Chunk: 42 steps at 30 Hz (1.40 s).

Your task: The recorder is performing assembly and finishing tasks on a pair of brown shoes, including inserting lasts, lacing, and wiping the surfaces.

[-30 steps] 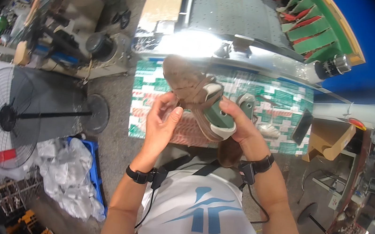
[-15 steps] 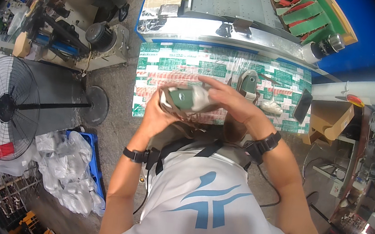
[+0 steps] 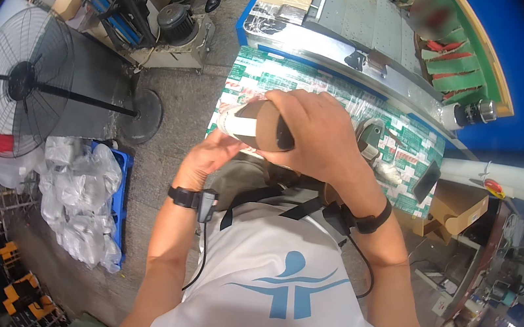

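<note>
Between my hands, above the near part of the table, is a shoe [image 3: 259, 125] with a brown, white and black surface facing me. My right hand [image 3: 322, 135] wraps over its dark end from the right. The fingers of my left hand [image 3: 214, 150] grip the pale end at the left, and part of them is hidden behind it. A second shoe [image 3: 369, 136], greenish grey with a light edge, rests on the table to the right of my right hand. Beside that shoe sits a crumpled whitish bundle [image 3: 388, 173].
A dark phone [image 3: 427, 182] lies near the right edge of the tape-covered table [image 3: 268, 65]. Beyond stands a grey machine bed [image 3: 353, 23]. At left are a standing fan [image 3: 21, 80] and a blue crate [image 3: 120, 198] with plastic-bagged items. An open cardboard box [image 3: 457, 212] stands at right.
The shoe in my hands has been turned, so its green upper no longer shows. My right hand now covers its dark end. The whole view has swung, tilting the table.
</note>
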Available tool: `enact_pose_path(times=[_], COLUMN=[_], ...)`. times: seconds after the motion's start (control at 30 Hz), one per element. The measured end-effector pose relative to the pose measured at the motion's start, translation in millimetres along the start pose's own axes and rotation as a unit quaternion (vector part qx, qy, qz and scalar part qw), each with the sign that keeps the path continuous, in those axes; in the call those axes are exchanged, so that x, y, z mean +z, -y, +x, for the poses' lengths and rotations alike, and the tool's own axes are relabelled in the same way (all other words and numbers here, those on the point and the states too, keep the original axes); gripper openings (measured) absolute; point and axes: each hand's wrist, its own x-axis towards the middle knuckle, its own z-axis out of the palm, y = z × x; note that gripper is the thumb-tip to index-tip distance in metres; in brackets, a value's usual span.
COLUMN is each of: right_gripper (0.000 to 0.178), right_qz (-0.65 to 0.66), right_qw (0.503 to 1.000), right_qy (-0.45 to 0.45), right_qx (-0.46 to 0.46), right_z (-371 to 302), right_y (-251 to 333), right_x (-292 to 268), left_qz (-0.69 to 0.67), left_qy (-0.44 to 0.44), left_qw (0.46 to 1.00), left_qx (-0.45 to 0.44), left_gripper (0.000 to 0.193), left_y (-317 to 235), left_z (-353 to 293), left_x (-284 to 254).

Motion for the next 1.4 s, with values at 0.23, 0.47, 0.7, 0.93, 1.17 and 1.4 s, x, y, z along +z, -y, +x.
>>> enact_pose_path(times=[0.23,0.47,0.7,0.93,1.17,1.4], right_gripper=[0.077,0.084,0.081,0.082,0.082,0.075], right_qz=[-0.062,0.027,-0.068,-0.116,-0.148,0.101], right_qw=[0.998,0.993,0.994,0.991,0.986,0.95], right_qy=[0.008,-0.018,-0.028,-0.037,-0.05,-0.058], right_qx=[-0.003,0.117,0.076,0.054,0.052,0.291], right_z=[4.4,-15.9,-24.8,-31.5,-34.5,-58.1], right_y=[5.7,-12.1,4.1,-2.5,4.3,-42.8], right_x=[-20.7,-14.6,-5.9,2.1,14.0,5.7], left_qz=[0.136,0.188,0.158,-0.009,0.023,0.028], left_qy=[-0.14,-0.083,-0.078,-0.11,-0.225,-0.119], left_qw=[0.981,0.976,0.983,0.993,0.972,0.975], left_qx=[-0.012,-0.067,-0.054,-0.036,-0.056,-0.187], left_gripper=[0.074,0.025,0.035,0.035,0.032,0.027], left_y=[43.7,42.4,39.3,56.6,92.4,27.6], left_z=[36.4,31.7,25.5,37.1,53.1,1.0], left_x=[20.8,-4.3,30.6,57.2,51.9,-2.0])
